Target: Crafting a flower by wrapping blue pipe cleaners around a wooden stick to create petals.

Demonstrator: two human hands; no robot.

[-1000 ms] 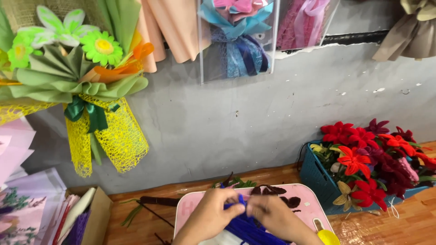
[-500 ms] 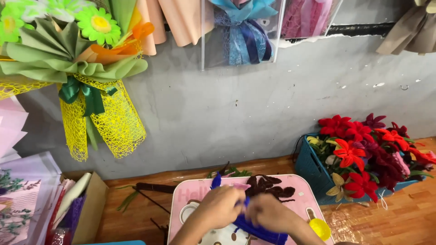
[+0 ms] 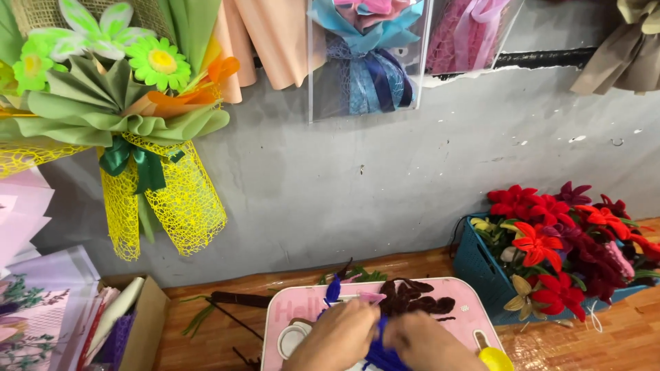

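Your left hand (image 3: pixel 337 336) & right hand (image 3: pixel 430 343) sat at the 6 o'clock edge of the view, close together over a pink tray (image 3: pixel 302 309). Both were pinched around a blue pipe-cleaner bundle (image 3: pixel 380 347) held between them; one blue end (image 3: pixel 333 288) stuck up at about 11 o'clock from your left hand. Fingers on both hands were curled in on the blue stuff, tho the exact grip was partly cut off by the frame edge.

On the tray, at 12 o'clock from your hands, lay a dark brown fuzzy piece (image 3: pixel 412 299), just beside your fingers. A white round lid (image 3: pixel 294 338) sat at 9 o'clock from your left hand, on the tray. A yellow blob-shaped item (image 3: pixel 495 358) sat at 3 o'clock from your right hand, at the tray's corner.

At 2 o'clock, well apart from the hands, a teal basket (image 3: pixel 474 268) held red, maroon & yellow fuzzy flowers (image 3: pixel 550 233). At 10 o'clock on the wood floor lay green stems (image 3: pixel 203 316) & a dark stick (image 3: pixel 240 299). Further out at 9 o'clock was a cardboard box (image 3: pixel 148 330) w/ paper sheets.

Up at 11 o'clock a green & yellow mesh bouquet (image 3: pixel 137 137) hung on the grey wall (image 3: pixel 357 185); a blue-wrapped bouquet (image 3: pixel 371 62) hung at 12 o'clock.
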